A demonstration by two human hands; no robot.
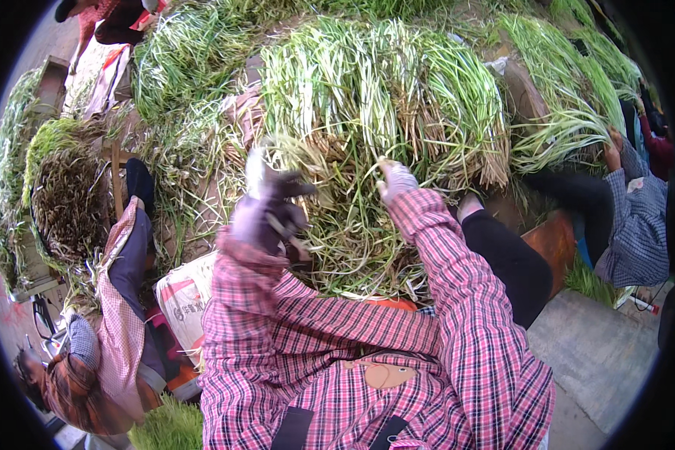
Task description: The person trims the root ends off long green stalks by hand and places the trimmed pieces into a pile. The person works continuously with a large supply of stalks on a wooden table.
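My left hand [270,208], in a dark glove and blurred by motion, is raised over the left side of the heap; a few pale stalks lie about its fingers, and I cannot tell how firmly it grips. My right hand [398,179], in a pale glove, pinches a thin green stalk at the near edge of the bundles. Long leafy green stalks with pale stems [365,95] lie in a wide row beyond both hands, root ends towards me. Loose leaves and stalks [365,242] are heaped between my forearms, above my lap.
Co-workers sit at the left [79,388] and right [635,219]; the right one holds green stalks. A round basket of upright bundles [67,197] stands at the left. A printed sack [185,304] lies beside my left sleeve. More green stalks [191,62] lie at the back left.
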